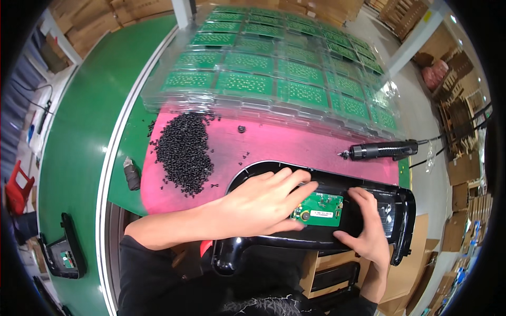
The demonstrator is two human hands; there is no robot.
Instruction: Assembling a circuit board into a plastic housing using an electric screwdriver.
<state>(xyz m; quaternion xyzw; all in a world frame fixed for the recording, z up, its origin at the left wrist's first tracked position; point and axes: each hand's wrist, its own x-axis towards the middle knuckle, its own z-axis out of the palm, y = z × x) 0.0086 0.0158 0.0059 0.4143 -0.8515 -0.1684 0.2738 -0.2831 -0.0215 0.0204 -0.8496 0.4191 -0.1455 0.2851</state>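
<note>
Pink mat (274, 145) over green bench top (132, 147), black plastic housing (319, 233) at the near edge, and there, down in the hollow, green circuit board (328, 205). Left hand (263, 200) arched over the board's left end, gripping or just touching, impossible to tell; right hand (371, 231) wide, thumb and fingers parted by the right end. Black screws (184, 150) heaped at left, electric screwdriver (379, 151) lying at right, clear trays (247, 107) of green panels (245, 83) beyond. Out right, cardboard boxes (464, 166), pale floor (440, 189); out left, long green surface (79, 131).
</note>
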